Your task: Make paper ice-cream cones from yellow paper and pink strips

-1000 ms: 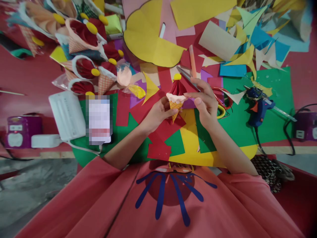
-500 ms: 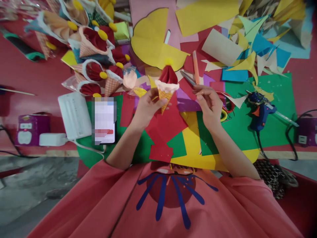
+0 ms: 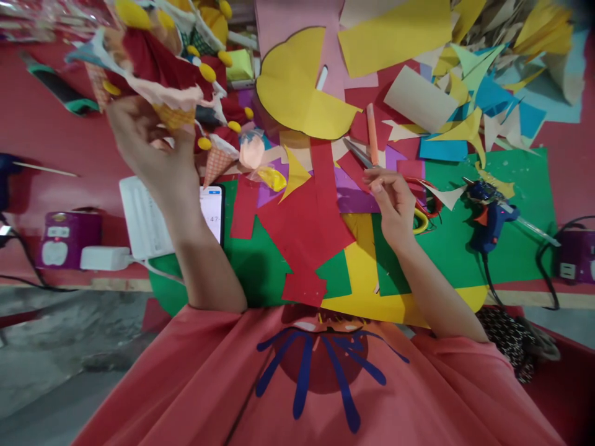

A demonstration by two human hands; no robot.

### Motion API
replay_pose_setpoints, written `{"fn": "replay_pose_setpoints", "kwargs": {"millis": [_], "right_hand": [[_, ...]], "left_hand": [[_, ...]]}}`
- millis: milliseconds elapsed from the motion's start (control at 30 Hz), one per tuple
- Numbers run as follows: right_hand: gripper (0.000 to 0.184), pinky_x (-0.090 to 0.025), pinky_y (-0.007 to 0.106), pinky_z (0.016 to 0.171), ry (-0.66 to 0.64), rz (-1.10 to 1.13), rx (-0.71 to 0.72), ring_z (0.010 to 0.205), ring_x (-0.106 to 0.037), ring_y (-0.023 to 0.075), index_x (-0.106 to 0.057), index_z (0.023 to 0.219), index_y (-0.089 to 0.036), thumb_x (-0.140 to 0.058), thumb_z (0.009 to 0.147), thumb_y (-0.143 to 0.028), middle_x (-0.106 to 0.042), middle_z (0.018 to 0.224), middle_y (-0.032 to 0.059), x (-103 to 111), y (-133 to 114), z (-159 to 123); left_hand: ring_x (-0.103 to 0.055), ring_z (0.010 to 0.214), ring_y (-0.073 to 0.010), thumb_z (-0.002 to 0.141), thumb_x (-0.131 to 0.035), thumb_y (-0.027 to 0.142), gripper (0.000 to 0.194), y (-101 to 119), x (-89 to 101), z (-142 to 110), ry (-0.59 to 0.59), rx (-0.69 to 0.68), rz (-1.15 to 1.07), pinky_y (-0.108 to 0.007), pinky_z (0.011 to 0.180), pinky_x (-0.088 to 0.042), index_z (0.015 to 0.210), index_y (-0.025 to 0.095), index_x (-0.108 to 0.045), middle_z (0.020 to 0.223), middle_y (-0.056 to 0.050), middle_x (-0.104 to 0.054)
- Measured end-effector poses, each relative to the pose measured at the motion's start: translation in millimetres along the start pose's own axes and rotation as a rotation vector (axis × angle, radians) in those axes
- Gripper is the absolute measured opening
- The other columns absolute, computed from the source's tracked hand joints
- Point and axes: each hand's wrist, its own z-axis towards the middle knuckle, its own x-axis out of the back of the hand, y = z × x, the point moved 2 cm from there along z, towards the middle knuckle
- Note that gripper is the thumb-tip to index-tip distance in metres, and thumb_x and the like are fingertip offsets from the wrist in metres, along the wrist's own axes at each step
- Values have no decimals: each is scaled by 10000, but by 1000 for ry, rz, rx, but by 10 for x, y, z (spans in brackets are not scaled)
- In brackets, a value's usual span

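My left hand [image 3: 160, 139] is raised over the left side of the table, its fingers closed round a craft ice cream cone [image 3: 174, 114]. The cone has a yellow waffle-pattern base, a pale pink wavy rim, a dark red folded top and a yellow pompom. It overlaps a pile of similar cones [image 3: 220, 155] behind it. My right hand [image 3: 393, 201] rests over the mat with thumb and fingers pinched together; whether something small is between them is hidden. Beside it lie the scissors [image 3: 425, 217], with red and yellow handles partly behind the hand and blades pointing up-left.
A blue glue gun [image 3: 493, 220] lies on the green sheet [image 3: 530, 248] at right. Red paper pieces [image 3: 304, 226] lie in the middle, with a yellow cut shape [image 3: 297, 87] behind. Paper scraps fill the back right. A phone [image 3: 212, 214] and white power bank [image 3: 144, 217] are at left.
My left hand has carried the cone from the middle of the table up and left to the cone pile. My right hand has stayed almost in place.
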Motion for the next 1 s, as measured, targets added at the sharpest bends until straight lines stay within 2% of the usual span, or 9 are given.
{"fn": "replay_pose_setpoints", "kwargs": {"millis": [167,300,400,500,600,667,733,900,1000], "right_hand": [[81,-517,334,872,-26,-19,-12,987,-632,141,-587,890,-263,-548,914,-330,-664,1058,-2,6,28,-13],[82,-510,334,877,-39,-24,-24,1004,-625,148,-591,889,-257,-547,918,-320,-665,1058,7,-1,1,-17],[93,-507,340,885,-49,-46,-30,998,-629,157,-594,879,-254,-542,922,-318,-667,1048,16,-5,-29,-14],[106,-508,352,881,-54,-57,-31,1000,-632,168,-594,876,-252,-539,923,-329,-666,1039,23,-5,-43,-14],[106,-504,359,881,-57,-63,-29,1001,-634,170,-595,882,-253,-538,923,-333,-665,1039,24,-6,-40,-19],[101,-505,360,881,-62,-61,-34,995,-636,168,-593,890,-256,-535,924,-331,-664,1042,23,-8,-32,-23],[101,-509,359,877,-65,-60,-40,986,-638,164,-591,895,-257,-530,925,-331,-664,1042,24,-11,-24,-26],[101,-511,360,878,-56,-76,-41,987,-643,166,-593,891,-247,-530,925,-318,-674,1025,31,-13,-37,-26],[93,-503,365,901,-67,-83,-44,1004,-645,167,-598,897,-244,-530,926,-301,-679,1029,29,-12,-57,-25]], "left_hand": [[-267,1381,-107,935,-560,265,418,-84,22,75,-93,83,261,-250,1192,-187,1286,231,-334,1392,119,-402],[-99,1466,-162,806,-504,15,647,-46,-78,25,-119,-53,287,-303,1254,-27,1390,164,-272,1512,39,-301],[-138,1459,-201,667,-503,-63,802,-72,-233,28,-129,-170,308,-373,1250,-50,1390,241,-333,1518,40,-286],[-267,1387,-178,688,-547,-32,640,-122,-391,61,-157,-256,367,-417,1229,-127,1255,256,-478,1409,23,-409],[-342,1318,-159,734,-531,-8,539,-34,-436,47,-21,-414,362,-471,1230,76,1183,290,-520,1337,71,-477],[-380,1284,-155,765,-501,11,479,144,-436,-27,31,-543,297,-441,1230,-52,1157,285,-529,1306,58,-510],[-398,1290,-186,860,-471,107,336,383,-465,-150,-34,-605,228,-426,1169,-221,1141,272,-551,1332,5,-510],[-504,1248,-220,944,-424,268,226,827,-788,-542,-540,-440,20,-384,1089,-380,1085,243,-599,1268,-69,-566],[-457,1314,-250,934,-446,295,211,802,-1016,-661,-572,-332,7,-392,1085,-398,1063,229,-600,1399,-74,-480]]}}
